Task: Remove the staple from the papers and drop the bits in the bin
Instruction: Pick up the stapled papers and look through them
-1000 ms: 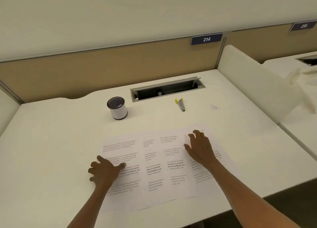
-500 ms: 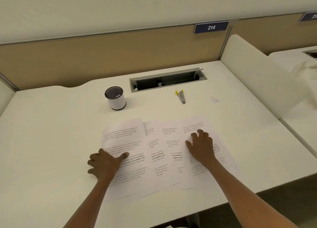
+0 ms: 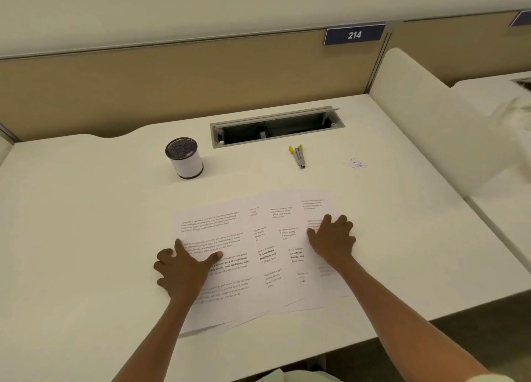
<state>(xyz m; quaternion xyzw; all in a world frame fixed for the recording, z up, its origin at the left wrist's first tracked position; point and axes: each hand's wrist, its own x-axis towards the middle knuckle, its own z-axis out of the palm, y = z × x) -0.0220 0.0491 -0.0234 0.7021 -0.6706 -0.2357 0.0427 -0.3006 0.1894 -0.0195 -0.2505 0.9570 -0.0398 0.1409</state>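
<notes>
Several printed sheets of paper (image 3: 258,255) lie overlapped and fanned out on the white desk. My left hand (image 3: 184,266) rests flat on the leftmost sheet, thumb stretched to the right. My right hand (image 3: 333,238) presses flat on the rightmost sheet with fingers spread. A small staple remover (image 3: 298,156) with yellow grips lies farther back on the desk, apart from both hands. A small round bin (image 3: 185,157) with a dark mesh top and white side stands at the back left. No staple is visible on the sheets.
A pile of tiny bits (image 3: 357,163) lies right of the staple remover. An open cable tray (image 3: 275,126) is set into the desk's back. A white divider (image 3: 431,117) bounds the right side, a tan panel (image 3: 143,85) the back.
Both hands have slid the sheets closer together, so they overlap more than before. The camera has tilted and moved nearer.
</notes>
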